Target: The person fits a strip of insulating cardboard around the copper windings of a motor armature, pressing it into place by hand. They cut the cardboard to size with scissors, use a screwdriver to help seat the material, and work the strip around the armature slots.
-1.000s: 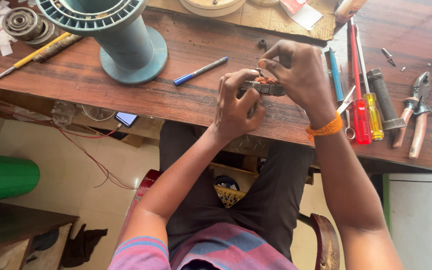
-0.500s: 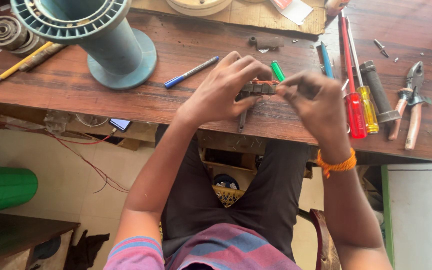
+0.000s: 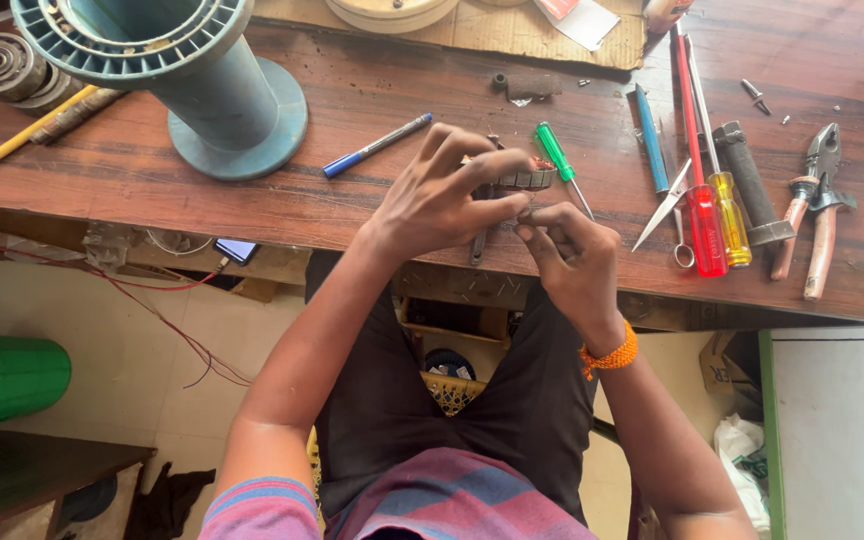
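While my left hand (image 3: 442,195) still grips the small ribbed metal part (image 3: 524,179) above the wooden workbench (image 3: 352,210) edge, my right hand (image 3: 570,255) has dropped lower — fingers pinched closed just beneath it.

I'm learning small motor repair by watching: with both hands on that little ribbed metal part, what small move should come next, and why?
Probably steady the small ribbed metal part in the left hand while the right hand works its underside, since the right fingertips already pinch just beneath it, above the brown wooden table.
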The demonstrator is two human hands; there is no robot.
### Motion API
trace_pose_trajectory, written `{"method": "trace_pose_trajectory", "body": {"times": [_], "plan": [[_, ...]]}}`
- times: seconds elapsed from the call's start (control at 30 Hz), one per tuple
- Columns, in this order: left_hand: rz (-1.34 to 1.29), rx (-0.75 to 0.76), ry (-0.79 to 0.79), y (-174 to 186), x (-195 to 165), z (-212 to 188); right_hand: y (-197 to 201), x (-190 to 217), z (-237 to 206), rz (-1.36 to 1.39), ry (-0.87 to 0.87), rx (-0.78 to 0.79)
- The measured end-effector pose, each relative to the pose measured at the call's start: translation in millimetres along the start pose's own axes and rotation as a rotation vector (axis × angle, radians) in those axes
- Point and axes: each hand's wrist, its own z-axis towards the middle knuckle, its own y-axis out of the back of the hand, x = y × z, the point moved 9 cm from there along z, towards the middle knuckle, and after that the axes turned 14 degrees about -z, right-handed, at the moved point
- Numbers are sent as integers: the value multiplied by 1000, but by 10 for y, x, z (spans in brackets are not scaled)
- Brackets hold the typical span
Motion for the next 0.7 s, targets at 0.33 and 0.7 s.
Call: {"method": "trace_pose_trajectory", "body": {"times": [0.33, 0.7], "plan": [[-70, -340, 256, -26, 27, -271, 317, 553, 221, -324, 176, 42], [-62, -421, 517, 7, 21, -257, 18, 571, 930, -462, -18, 179]]}}
